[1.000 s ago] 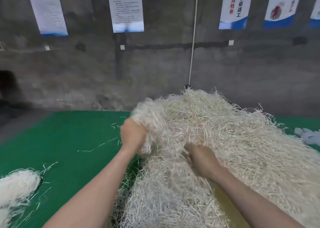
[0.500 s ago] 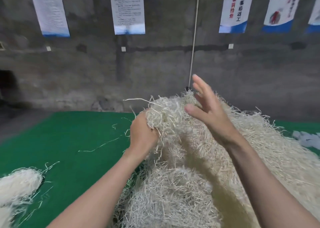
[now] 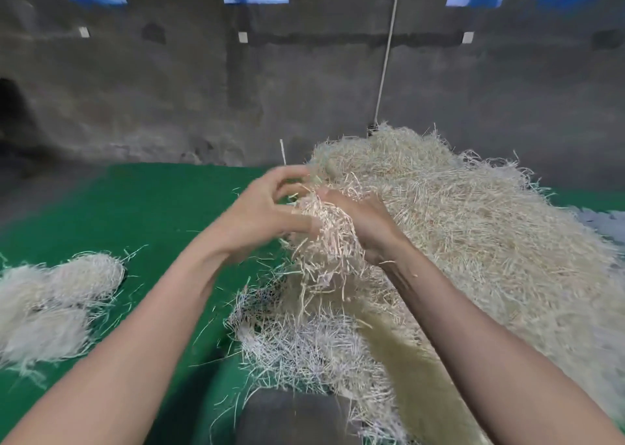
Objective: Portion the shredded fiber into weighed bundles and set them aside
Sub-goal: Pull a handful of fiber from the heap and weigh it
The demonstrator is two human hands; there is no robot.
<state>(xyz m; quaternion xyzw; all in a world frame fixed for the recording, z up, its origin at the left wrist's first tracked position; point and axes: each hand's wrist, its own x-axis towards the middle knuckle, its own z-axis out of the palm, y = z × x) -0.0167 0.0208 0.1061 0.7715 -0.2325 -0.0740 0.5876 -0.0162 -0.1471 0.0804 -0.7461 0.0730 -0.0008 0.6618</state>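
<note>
Tuft of shredded fiber (image 3: 324, 241) held between both hands above the near slope of the main pile (image 3: 490, 241), with strands hanging down so that its long axis is roughly vertical. The tuft is wrapped from the right by the right hand (image 3: 367, 228) and cupped at its upper left by the left hand (image 3: 267, 214), fingers curved and thumb pressed in; firmness is obscured by blur. Finished bundles (image 3: 57, 302) are seen leftward on the green mat (image 3: 135, 207), well apart from the tuft, so the left hand is judged nearer for set-down. Bare mat lies between. Trailing strands may be snagged by the pile's edge.
</note>
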